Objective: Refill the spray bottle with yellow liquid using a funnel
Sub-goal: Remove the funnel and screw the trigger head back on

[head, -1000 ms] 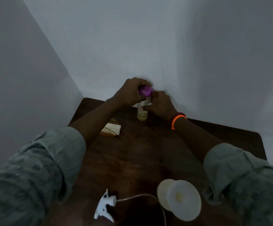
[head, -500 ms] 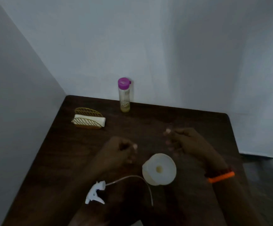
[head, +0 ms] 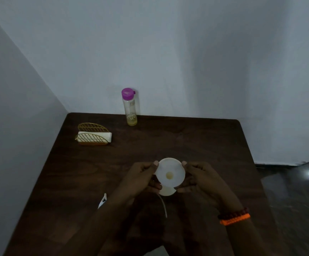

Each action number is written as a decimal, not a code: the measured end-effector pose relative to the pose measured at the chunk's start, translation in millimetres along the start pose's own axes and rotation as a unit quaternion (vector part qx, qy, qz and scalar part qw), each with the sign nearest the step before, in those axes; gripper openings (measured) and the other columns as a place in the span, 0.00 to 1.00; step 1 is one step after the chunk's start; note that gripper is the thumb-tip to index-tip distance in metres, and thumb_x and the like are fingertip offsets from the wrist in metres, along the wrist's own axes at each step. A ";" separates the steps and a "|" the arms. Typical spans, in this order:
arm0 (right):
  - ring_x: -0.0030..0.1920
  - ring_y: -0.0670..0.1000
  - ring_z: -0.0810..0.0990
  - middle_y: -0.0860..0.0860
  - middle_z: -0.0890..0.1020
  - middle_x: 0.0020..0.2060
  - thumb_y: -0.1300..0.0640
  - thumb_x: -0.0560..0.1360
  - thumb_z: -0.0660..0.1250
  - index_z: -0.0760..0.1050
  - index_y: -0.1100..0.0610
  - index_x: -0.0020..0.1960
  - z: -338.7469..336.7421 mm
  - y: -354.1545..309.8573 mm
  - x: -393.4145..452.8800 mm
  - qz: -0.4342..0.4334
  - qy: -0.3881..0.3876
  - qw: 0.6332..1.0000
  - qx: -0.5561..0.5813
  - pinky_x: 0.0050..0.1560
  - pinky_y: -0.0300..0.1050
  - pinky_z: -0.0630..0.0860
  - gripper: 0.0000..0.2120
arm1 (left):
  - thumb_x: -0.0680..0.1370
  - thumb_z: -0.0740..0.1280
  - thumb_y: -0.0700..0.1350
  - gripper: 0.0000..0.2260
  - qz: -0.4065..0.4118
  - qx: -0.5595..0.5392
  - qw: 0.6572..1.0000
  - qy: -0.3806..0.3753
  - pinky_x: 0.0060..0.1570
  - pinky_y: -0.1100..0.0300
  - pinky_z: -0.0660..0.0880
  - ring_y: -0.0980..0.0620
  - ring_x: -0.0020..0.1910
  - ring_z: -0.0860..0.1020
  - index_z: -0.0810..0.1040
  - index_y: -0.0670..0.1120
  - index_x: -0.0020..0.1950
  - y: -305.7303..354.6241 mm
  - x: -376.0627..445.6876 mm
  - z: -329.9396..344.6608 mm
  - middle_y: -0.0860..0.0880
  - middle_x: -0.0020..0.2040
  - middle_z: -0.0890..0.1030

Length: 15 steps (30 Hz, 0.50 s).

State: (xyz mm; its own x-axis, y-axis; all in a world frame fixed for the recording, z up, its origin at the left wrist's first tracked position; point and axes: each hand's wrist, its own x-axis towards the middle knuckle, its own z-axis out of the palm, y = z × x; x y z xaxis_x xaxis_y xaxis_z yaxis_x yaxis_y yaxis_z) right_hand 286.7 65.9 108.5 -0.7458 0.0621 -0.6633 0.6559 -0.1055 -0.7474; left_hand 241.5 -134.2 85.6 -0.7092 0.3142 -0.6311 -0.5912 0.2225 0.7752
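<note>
A white funnel [head: 170, 172] sits in the mouth of the spray bottle [head: 166, 191], of which only a pale rim shows below the funnel. My left hand [head: 142, 179] pinches the funnel's left rim and my right hand [head: 199, 179] pinches its right rim. A little yellow shows in the funnel's hole. The white spray head [head: 102, 201] lies on the table left of my left arm, mostly hidden, and its dip tube [head: 163, 205] runs under my hands. A clear bottle with a purple cap [head: 129, 107] stands at the table's far edge with a little yellow liquid at its bottom.
A gold wire holder with white napkins [head: 93, 134] stands at the far left of the dark wooden table [head: 196, 141]. Grey walls close off the left and far sides. The floor drops away past the table's right edge.
Both hands left the purple-capped bottle at the far edge, came back toward me and took hold of the funnel's rim. The camera view tilted and pulled back.
</note>
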 end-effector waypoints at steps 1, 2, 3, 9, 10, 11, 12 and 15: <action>0.46 0.64 0.86 0.64 0.84 0.50 0.54 0.81 0.62 0.78 0.62 0.58 -0.2 0.7 -0.1 -0.009 0.003 1.000 -0.001 0.51 0.64 0.82 0.13 | 0.81 0.64 0.52 0.15 0.004 0.000 1.000 0.001 0.45 0.47 0.84 0.42 0.41 0.86 0.81 0.44 0.61 1.1 -0.6 0.4 0.39 0.48 0.85; 0.46 0.64 0.86 0.63 0.84 0.50 0.54 0.81 0.62 0.78 0.62 0.59 -0.2 1.5 -0.2 -0.021 0.003 1.000 -0.005 0.52 0.65 0.81 0.14 | 0.81 0.64 0.51 0.15 0.007 -0.001 1.000 0.003 0.47 0.45 0.83 0.42 0.43 0.86 0.81 0.43 0.61 1.7 -0.9 0.5 0.40 0.48 0.85; 0.47 0.63 0.86 0.63 0.84 0.51 0.54 0.81 0.62 0.78 0.62 0.59 -0.6 2.3 -0.3 -0.033 0.003 0.999 -0.011 0.53 0.65 0.80 0.14 | 0.81 0.64 0.51 0.15 0.009 -0.003 1.000 0.002 0.49 0.43 0.83 0.41 0.44 0.86 0.80 0.43 0.61 2.9 -1.2 0.9 0.40 0.49 0.85; 0.47 0.60 0.86 0.62 0.83 0.53 0.54 0.81 0.61 0.78 0.63 0.61 -0.1 4.1 0.1 -0.046 0.008 0.999 -0.016 0.51 0.62 0.82 0.15 | 0.81 0.64 0.50 0.16 0.005 -0.016 1.000 -0.008 0.55 0.38 0.80 0.37 0.47 0.85 0.81 0.40 0.59 9.0 -2.0 2.3 0.36 0.46 0.85; 0.47 0.61 0.86 0.62 0.83 0.54 0.54 0.81 0.61 0.77 0.62 0.61 -0.3 3.9 0.1 -0.047 0.007 0.999 -0.013 0.51 0.62 0.82 0.15 | 0.81 0.64 0.50 0.16 0.004 -0.019 1.000 -0.011 0.55 0.39 0.80 0.37 0.46 0.85 0.81 0.40 0.59 9.9 -1.9 2.6 0.36 0.46 0.85; 0.47 0.61 0.86 0.62 0.82 0.55 0.54 0.81 0.61 0.77 0.62 0.61 0.0 3.0 -0.2 -0.049 0.005 0.999 -0.007 0.51 0.61 0.82 0.15 | 0.81 0.64 0.50 0.16 0.003 -0.024 1.000 -0.014 0.55 0.39 0.80 0.37 0.46 0.85 0.81 0.39 0.59 10.9 -1.9 2.6 0.35 0.46 0.85; 0.47 0.62 0.86 0.63 0.82 0.55 0.54 0.81 0.61 0.77 0.62 0.61 0.3 2.0 -1.1 -0.050 0.003 0.999 0.001 0.50 0.61 0.82 0.15 | 0.81 0.64 0.50 0.16 0.002 -0.029 0.999 -0.018 0.54 0.40 0.80 0.37 0.46 0.85 0.81 0.39 0.59 12.3 -2.4 2.1 0.35 0.46 0.85; 0.47 0.63 0.86 0.62 0.83 0.53 0.54 0.81 0.62 0.78 0.61 0.59 -0.6 -1.5 -5.1 -0.054 -0.003 0.998 0.023 0.50 0.64 0.82 0.14 | 0.81 0.64 0.49 0.16 -0.002 -0.034 0.999 -0.030 0.48 0.46 0.83 0.37 0.46 0.85 0.80 0.38 0.60 17.3 -7.9 -1.0 0.34 0.46 0.85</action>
State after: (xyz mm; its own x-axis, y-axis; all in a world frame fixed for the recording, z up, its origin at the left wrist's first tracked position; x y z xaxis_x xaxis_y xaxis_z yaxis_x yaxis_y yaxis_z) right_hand 289.6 66.3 112.9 -0.8124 0.0697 -0.5790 0.5661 -0.1444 -0.8116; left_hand 236.4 -133.7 103.9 -0.6836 0.3693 -0.6295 -0.6199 0.1614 0.7679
